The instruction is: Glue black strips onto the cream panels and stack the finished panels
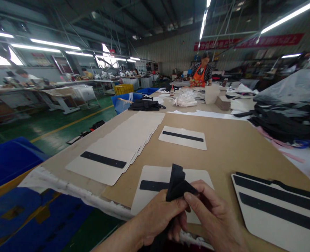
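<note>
My left hand (167,210) is closed around several black strips (176,178), whose ends stick up and fan out above it. With thumb and fingers, my right hand (209,210) pinches the folded-over end of one strip. Below both hands lies a cream panel (149,175) with a black strip across it, partly hidden by the hands. Beyond it rests a smaller-looking cream panel (181,141) with a black strip. To the left, overlapping cream panels (128,136) form a row, the nearest bearing a black strip (102,159).
At right lie cream panels with black strips (278,210). Dark fabric pieces (288,119) are heaped at the far right, near clear plastic (293,85). A person in an orange apron (199,77) stands beyond the brown table (228,140). Blue bins (13,154) stand at left.
</note>
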`<state>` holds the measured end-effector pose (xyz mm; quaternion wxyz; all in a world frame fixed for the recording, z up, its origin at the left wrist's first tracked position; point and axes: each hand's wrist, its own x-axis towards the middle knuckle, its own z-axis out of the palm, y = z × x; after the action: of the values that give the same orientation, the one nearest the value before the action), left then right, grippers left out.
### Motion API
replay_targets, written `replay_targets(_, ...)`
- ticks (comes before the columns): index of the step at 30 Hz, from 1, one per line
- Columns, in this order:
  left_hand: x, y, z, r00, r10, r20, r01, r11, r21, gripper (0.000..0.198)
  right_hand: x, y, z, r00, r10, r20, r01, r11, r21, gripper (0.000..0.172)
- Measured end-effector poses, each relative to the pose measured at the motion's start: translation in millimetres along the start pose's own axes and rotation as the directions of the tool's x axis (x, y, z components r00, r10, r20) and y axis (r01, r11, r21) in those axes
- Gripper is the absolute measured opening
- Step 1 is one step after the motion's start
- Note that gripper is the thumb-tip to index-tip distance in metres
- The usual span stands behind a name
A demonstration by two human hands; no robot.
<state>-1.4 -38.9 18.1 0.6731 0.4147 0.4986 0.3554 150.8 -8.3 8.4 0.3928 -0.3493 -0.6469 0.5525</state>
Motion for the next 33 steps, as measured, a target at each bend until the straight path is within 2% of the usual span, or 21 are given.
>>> replay_targets(2, -3.9, 0.2, 0.5, 1.000, -0.007, 0.014, 0.007, 0.998, 0.055, 0.056, -0.1, 0.9, 4.1, 0.988, 0.125, 0.090, -0.138, 0.978, 0.158, 0.028)
replay_targets(4, -10.1, -0.3, -3.2, 0.999, -0.025, 0.035, 0.021, 0.992, 0.121, 0.054, 0.1, -0.8, 2.1, 0.978, 0.194, 0.076, -0.207, 0.945, 0.252, 0.027)
replay_targets(7, -25.6, -0.7, -17.5, 0.996, -0.065, 0.057, 0.052, 0.977, 0.209, 0.053, 4.8, -12.3, -17.5, 0.961, 0.253, -0.109, -0.194, 0.902, 0.386, 0.026)
replay_targets(10, -46.4, 3.1, -35.0, 0.995, -0.097, -0.017, 0.097, 0.930, 0.353, 0.052, 19.1, -32.1, -52.9, 0.906, 0.287, -0.310, -0.091, 0.849, 0.520, 0.021)
replay_targets(12, -57.8, 7.5, -43.9, 0.992, -0.060, -0.111, 0.109, 0.848, 0.519, 0.049, 33.3, -44.0, -76.4, 0.877, 0.270, -0.396, -0.009, 0.835, 0.550, 0.016)
replay_targets(13, -61.2, 9.3, -47.1, 0.987, -0.024, -0.158, 0.116, 0.786, 0.607, 0.045, 41.3, -48.0, -85.4, 0.879, 0.258, -0.402, 0.001, 0.841, 0.541, 0.017)
replay_targets(14, -62.5, 10.5, -49.6, 0.980, 0.026, -0.196, 0.120, 0.712, 0.692, 0.039, 49.6, -50.3, -91.6, 0.893, 0.248, -0.375, -0.025, 0.859, 0.511, 0.020)
replay_targets(16, -58.9, 9.6, -53.1, 0.960, 0.146, -0.239, 0.129, 0.529, 0.839, 0.018, 66.5, -49.3, -93.5, 0.933, 0.268, -0.241, -0.165, 0.912, 0.375, 0.026)
replay_targets(17, -54.3, 7.6, -54.5, 0.948, 0.202, -0.245, 0.139, 0.431, 0.891, 0.009, 74.9, -46.4, -89.1, 0.941, 0.301, -0.157, -0.250, 0.927, 0.281, 0.028)
replay_targets(19, -41.8, 1.3, -57.6, 0.921, 0.297, -0.251, 0.177, 0.254, 0.951, 0.027, 91.4, -37.1, -71.8, 0.922, 0.386, 0.010, -0.385, 0.917, 0.106, 0.030)
replay_targets(20, -35.2, -2.4, -59.6, 0.909, 0.326, -0.259, 0.207, 0.184, 0.961, 0.034, 99.4, -31.5, -60.2, 0.903, 0.421, 0.080, -0.425, 0.905, 0.035, 0.029)
replay_targets(22, -23.5, -9.8, -64.5, 0.887, 0.362, -0.286, 0.265, 0.109, 0.958, 0.038, 114.9, -19.9, -34.7, 0.879, 0.441, 0.182, -0.433, 0.898, -0.086, 0.026)
replay_targets(24, -16.1, -16.3, -70.2, 0.874, 0.383, -0.298, 0.283, 0.097, 0.954, 0.039, 129.3, -9.0, -10.3, 0.877, 0.402, 0.264, -0.359, 0.912, -0.197, 0.020)
replay_targets(27, -12.4, -23.6, -77.6, 0.871, 0.399, -0.288, 0.255, 0.134, 0.958, 0.042, 147.4, 4.7, 19.6, 0.872, 0.330, 0.361, -0.211, 0.920, -0.331, 0.011)
replay_targets(29, -12.5, -27.2, -80.8, 0.866, 0.414, -0.281, 0.234, 0.162, 0.959, 0.045, 156.0, 11.8, 34.8, 0.865, 0.304, 0.400, -0.132, 0.906, -0.401, 0.009)
replay_targets(33, -12.9, -33.0, -83.6, 0.857, 0.432, -0.281, 0.208, 0.208, 0.956, 0.048, 164.9, 22.1, 54.7, 0.846, 0.311, 0.433, -0.061, 0.864, -0.500, 0.009)
